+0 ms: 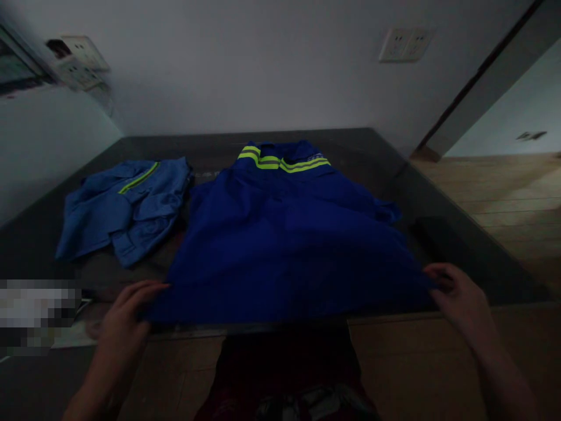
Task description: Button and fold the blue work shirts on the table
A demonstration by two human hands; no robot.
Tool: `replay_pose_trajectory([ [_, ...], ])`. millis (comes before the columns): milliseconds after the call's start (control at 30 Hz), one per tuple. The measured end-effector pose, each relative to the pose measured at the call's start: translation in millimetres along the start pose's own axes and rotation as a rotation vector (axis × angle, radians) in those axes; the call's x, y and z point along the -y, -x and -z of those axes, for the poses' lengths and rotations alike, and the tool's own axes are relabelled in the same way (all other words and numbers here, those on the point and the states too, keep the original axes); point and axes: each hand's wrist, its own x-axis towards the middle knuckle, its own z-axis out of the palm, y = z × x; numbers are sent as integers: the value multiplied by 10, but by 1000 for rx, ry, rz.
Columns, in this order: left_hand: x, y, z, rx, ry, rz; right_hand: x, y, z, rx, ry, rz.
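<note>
Two garments, two hands, one table, three socket plates.

One dark table carries two blue work garments: one dark blue garment spread across the middle and one lighter blue garment crumpled at the far left. The dark one shows two yellow-green bands at its far end, and the lighter one shows a single yellow-green stripe. Two hands are at the near edge, the left hand and the right hand, one on each near corner of the dark garment. The walls hold three plates: one far-wall socket plate to the right, plus an upper left-wall plate and a lower left-wall plate. One dark flat object, too dim to identify, lies on the table at right.
</note>
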Motion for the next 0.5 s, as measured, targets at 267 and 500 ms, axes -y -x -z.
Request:
replay_pose_trajectory([
  [267,-137,-33,-16,58,-191,-142,-224,76,-73,105,59,227],
  [500,93,-154,215,17,40,100,-87,150,161,-45,-124,32],
])
